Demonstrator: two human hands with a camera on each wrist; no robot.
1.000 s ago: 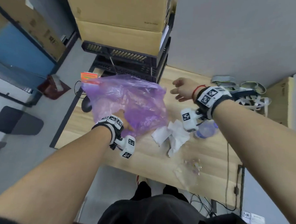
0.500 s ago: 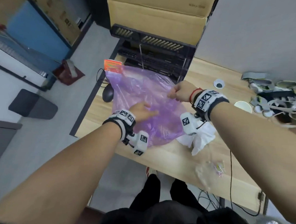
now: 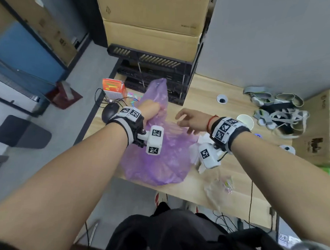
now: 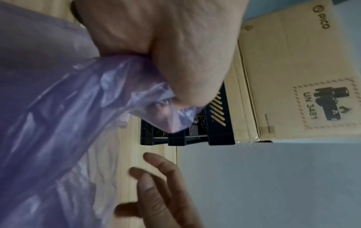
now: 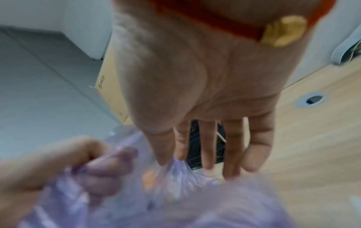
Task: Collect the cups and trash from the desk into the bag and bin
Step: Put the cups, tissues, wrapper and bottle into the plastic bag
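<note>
Left hand [image 3: 150,110] is gripping a bunched edge of the purple plastic bag [image 3: 159,158] in the head view, lifting that edge above the wooden table [image 3: 202,100] while the rest of the bag is lying spread toward the near edge. Right hand [image 3: 191,120] is hovering just beside the bag with its fingers loosely spread, holding nothing. Crumpled white tissue [image 3: 196,150] is lying on the table under the right wrist, touching the bag's side. A clear plastic wrapper [image 3: 221,184] is sitting nearer the table's front edge, and a white paper cup [image 3: 245,121] is standing beyond the right wrist, near a tangle of grey straps [image 3: 278,110]. A black mouse [image 3: 109,111] and an orange box [image 3: 114,88] are resting at the table's left end.

From the left wrist, the left hand [image 4: 166,50] is clenching a fold of the purple plastic bag [image 4: 58,123], and the right hand [image 4: 160,192] is showing below with straight, parted fingers.

From the right wrist, the right hand [image 5: 205,92] is reaching down open, its fingertips [image 5: 208,163] just at the blurred purple plastic bag [image 5: 175,192], which the left hand [image 5: 82,166] is gripping.
</note>
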